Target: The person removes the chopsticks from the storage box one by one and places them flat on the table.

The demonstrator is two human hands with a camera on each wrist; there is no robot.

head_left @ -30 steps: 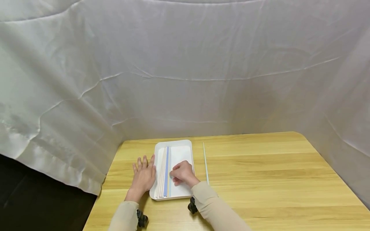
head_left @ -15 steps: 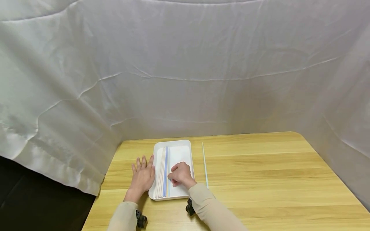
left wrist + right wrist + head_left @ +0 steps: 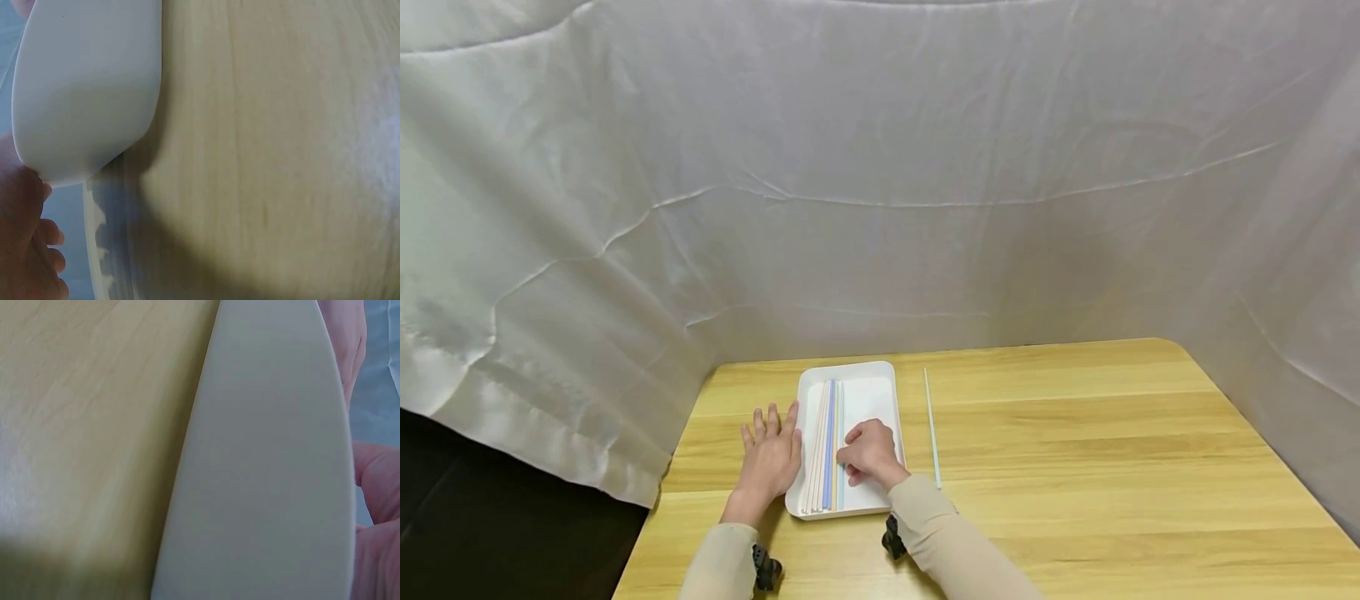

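Observation:
A shallow white tray (image 3: 872, 396) holds a row of long, thin chopsticks, pale pinkish-white at left, then blue (image 3: 830, 450), a yellowish one and a light blue chopstick (image 3: 841, 408) at the right. My right hand (image 3: 871, 452) is over the tray, thumb and fingertips pinching the light blue chopstick around its middle. Flat beside the tray, my left hand (image 3: 771, 458) has spread fingers and touches its left rim. Outer tray walls fill much of both wrist views, with part of my left hand (image 3: 22, 212) and right hand (image 3: 381, 494) behind them; fingertip contact is hidden there.
One pale blue-green chopstick (image 3: 932, 433) lies on the wooden table (image 3: 1075, 467), right of the tray and roughly parallel to it. A grey-white curtain (image 3: 925, 250) hangs behind the table and along its sides.
My right hand has shifted very slightly, staying at the light blue chopstick. My left hand keeps its place at the tray rim. The head view has moved a little.

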